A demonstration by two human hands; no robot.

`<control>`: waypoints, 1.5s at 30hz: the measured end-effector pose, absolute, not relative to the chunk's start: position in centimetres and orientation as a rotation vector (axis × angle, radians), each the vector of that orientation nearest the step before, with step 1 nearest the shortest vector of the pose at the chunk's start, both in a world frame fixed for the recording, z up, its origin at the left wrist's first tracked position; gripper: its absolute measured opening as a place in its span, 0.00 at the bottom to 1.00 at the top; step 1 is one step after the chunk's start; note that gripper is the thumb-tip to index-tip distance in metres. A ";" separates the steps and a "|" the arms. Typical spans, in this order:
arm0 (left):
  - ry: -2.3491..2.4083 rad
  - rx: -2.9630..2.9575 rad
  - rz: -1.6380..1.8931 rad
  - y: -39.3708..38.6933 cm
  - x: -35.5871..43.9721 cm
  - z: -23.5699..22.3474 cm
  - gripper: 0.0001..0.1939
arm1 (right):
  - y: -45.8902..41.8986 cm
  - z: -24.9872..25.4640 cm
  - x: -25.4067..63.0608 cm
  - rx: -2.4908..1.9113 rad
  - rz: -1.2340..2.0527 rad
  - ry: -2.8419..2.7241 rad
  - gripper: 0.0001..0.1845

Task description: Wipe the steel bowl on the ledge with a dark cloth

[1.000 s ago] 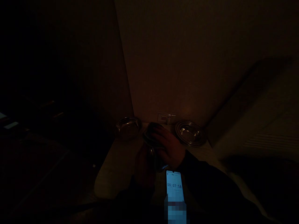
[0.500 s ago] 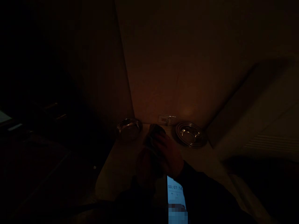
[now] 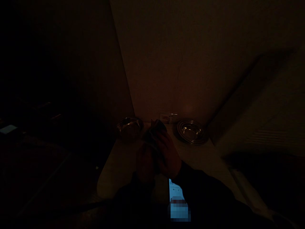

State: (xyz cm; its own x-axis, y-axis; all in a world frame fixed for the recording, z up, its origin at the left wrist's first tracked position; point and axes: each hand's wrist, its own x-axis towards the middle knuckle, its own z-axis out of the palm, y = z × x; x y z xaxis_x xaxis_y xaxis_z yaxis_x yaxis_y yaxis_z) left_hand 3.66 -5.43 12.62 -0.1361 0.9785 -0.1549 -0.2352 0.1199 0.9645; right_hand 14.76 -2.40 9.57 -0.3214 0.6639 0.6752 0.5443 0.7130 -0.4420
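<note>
The scene is very dark. My right hand (image 3: 169, 152) is closed over a round metal bowl (image 3: 153, 131) held above a pale table (image 3: 119, 171), its fingers wrapped on the rim. My left hand (image 3: 144, 162) is under the bowl and seems to grip its near side; its fingers barely show. A lit phone (image 3: 175, 190) with a timer screen lies on the table just below my right wrist.
Two more steel dishes rest at the back of the table by the wall: a bowl (image 3: 130, 127) at the left and a flat ringed plate (image 3: 191, 131) at the right. A wall socket (image 3: 168, 117) sits between them. Dark floor lies to the left.
The bowl has been tilted and turned between my hands. My right arm now covers more of the phone, and the view has shifted slightly.
</note>
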 end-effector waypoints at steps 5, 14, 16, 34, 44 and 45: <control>1.174 0.867 1.264 -5.5 3.8 12.8 0.17 | -2.2 9.5 15.2 -1.008 0.358 -1.857 0.25; 1.238 0.905 1.312 -5.4 4.0 12.6 0.18 | -2.0 9.0 15.1 -1.006 0.426 -1.776 0.26; 1.255 0.942 1.326 -5.4 4.1 12.5 0.17 | -2.1 8.9 14.9 -0.922 0.383 -1.828 0.28; 1.357 1.049 1.283 -5.5 3.1 12.3 0.17 | -0.5 8.2 15.7 -0.959 0.588 -1.739 0.23; 1.260 0.841 1.342 -4.5 2.7 13.3 0.17 | 0.3 9.5 15.7 -1.007 0.404 -1.812 0.20; 1.283 0.858 1.373 -4.3 2.6 13.4 0.15 | -0.6 9.8 15.1 -0.937 0.284 -1.908 0.21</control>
State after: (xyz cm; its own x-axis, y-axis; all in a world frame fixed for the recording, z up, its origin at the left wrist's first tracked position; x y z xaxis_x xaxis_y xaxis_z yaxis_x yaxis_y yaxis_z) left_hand 2.58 -4.29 13.35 -0.2207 0.9653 -0.1396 -0.2045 0.0941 0.9743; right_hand 15.09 -0.62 9.82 -0.2483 0.7110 0.6579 0.4890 0.6783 -0.5485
